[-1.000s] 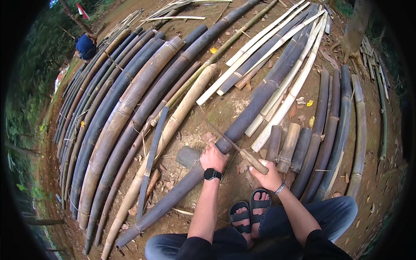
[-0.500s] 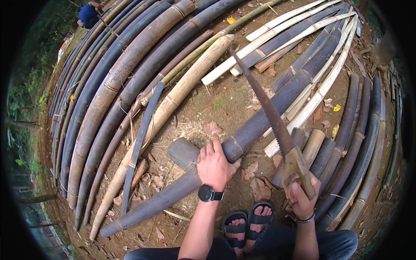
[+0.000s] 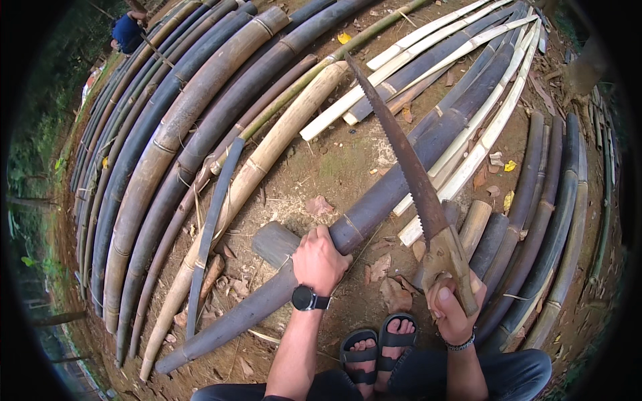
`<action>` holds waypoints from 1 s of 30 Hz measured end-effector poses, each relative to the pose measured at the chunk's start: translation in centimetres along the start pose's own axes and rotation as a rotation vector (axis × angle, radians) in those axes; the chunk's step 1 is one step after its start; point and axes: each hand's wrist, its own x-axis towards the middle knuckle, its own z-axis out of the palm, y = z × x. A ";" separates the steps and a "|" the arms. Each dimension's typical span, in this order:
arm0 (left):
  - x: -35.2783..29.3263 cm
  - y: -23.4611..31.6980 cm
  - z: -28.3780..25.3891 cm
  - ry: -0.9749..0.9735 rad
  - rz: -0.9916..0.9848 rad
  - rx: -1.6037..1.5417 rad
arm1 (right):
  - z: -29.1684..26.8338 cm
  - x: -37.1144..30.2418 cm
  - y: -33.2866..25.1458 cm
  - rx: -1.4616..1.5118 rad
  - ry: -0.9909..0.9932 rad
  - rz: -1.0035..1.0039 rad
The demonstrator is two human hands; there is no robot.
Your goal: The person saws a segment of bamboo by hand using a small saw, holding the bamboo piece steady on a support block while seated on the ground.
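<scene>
My left hand [image 3: 321,261] is wrapped over a dark bamboo pole [image 3: 374,208], its fingers curled around the far side. This pole runs from the lower left up to the far right and lies across a short bamboo block [image 3: 274,242] on the ground. In my right hand [image 3: 455,307] is the wooden handle of a hand saw [image 3: 409,160]. The long, rusty blade points up and away, slanting left, with its teeth on the left edge. In the picture the blade passes in front of the pole; I cannot tell that it touches it.
Many long bamboo poles [image 3: 180,117] lie side by side on the left. Pale split strips [image 3: 491,140] are at the far right, with short cut pieces [image 3: 491,240] and more poles nearer. My sandalled feet [image 3: 378,347] are just below the pole. Another person [image 3: 127,32] crouches at far left.
The saw has tilted slightly, its blade turning a little more side-on, and its handle has dropped slightly. The whole view has shifted a little. My left hand keeps its hold on the pole.
</scene>
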 end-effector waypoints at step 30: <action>-1.4 -11.5 -3.6 0.052 0.212 -0.119 | 1.5 -6.3 -3.5 -0.379 -0.108 -0.239</action>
